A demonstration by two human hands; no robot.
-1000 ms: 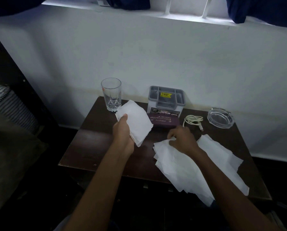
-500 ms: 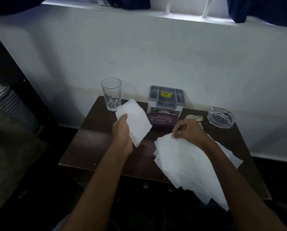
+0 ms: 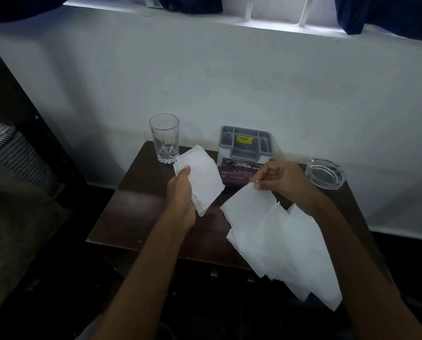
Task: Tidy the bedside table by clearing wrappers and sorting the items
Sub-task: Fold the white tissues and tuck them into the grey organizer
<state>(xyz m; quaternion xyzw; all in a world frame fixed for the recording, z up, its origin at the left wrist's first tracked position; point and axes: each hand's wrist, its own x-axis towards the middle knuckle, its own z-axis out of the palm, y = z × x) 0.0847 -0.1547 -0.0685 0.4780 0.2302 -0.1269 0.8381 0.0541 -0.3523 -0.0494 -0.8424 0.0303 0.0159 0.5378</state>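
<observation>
My left hand grips a folded stack of white tissues above the middle of the dark bedside table. My right hand pinches the top corner of a loose white tissue sheet and holds it lifted; it hangs down over the table's front right edge, with more sheets overlapping beneath it. A purple card case lies behind, between my hands.
A clear drinking glass stands at the table's back left. A grey compartment organiser sits against the wall at the back centre. A glass ashtray is at the back right. A striped pillow lies far left.
My right hand has risen from the table with a tissue sheet pinched by its corner, so the sheets now hang instead of lying flat. It now hides the white cable. The left hand stays still.
</observation>
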